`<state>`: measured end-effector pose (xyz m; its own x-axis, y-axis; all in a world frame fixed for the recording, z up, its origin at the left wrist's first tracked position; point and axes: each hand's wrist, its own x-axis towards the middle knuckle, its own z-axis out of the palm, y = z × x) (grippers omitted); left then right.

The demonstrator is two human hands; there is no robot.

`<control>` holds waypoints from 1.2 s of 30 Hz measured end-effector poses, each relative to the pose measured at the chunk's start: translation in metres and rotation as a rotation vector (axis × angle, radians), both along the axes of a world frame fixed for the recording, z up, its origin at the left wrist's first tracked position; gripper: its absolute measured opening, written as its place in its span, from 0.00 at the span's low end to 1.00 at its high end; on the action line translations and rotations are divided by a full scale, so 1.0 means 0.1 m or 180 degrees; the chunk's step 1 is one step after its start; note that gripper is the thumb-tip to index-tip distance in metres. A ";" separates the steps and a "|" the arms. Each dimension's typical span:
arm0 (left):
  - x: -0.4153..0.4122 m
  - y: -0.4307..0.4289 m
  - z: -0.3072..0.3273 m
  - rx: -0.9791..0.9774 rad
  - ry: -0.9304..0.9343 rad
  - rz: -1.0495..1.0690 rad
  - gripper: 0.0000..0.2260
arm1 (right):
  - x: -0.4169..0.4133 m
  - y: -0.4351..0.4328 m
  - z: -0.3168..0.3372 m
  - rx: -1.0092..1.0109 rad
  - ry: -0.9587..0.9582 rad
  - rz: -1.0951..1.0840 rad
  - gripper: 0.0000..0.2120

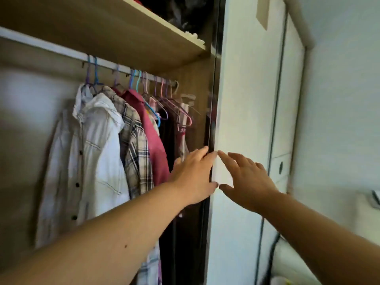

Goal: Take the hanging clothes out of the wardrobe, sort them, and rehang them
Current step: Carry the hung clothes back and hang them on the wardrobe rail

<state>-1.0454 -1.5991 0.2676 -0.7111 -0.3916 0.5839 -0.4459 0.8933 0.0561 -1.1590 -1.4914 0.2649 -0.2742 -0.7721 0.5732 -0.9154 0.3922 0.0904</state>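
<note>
The left hand (195,173) is held flat, its fingers (202,154) straight and close together, with the fingertips and the thumb laid against the leading edge of the white wardrobe door (242,99). Nothing is gripped by it. The right hand (246,182) is spread wide on the door's face just beside that same edge, its fingers (228,161) extended and fanned, the thumb stretched out below; it too is released, pressed on the panel rather than closed round anything. Both forearms are reached forward and upward from the bottom corners of the view, and the 2 hands nearly meet at the door's edge.

The hanging clothes are on the rail (61,51) under the wooden shelf (102,27), bunched toward the rail's right end: a white shirt (92,151), a plaid shirt (135,153), a red garment (154,140) and darker pieces (blurred) nearest the door, on coloured hangers (156,118).
</note>
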 end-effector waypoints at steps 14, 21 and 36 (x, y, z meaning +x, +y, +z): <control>-0.07 2.32 -2.28 0.0931 -0.1580 -0.2172 0.35 | 0.75 3.18 -2.28 0.0949 -0.1261 -0.2437 0.37; 0.88 2.76 -2.84 0.0794 -0.2116 -0.2891 0.34 | 2.30 3.85 -2.93 0.0678 -0.1900 -0.3354 0.32; 3.21 3.77 -3.14 0.0499 -0.2750 -0.4230 0.28 | 5.54 4.31 -3.29 -0.0211 -0.2695 -0.4710 0.28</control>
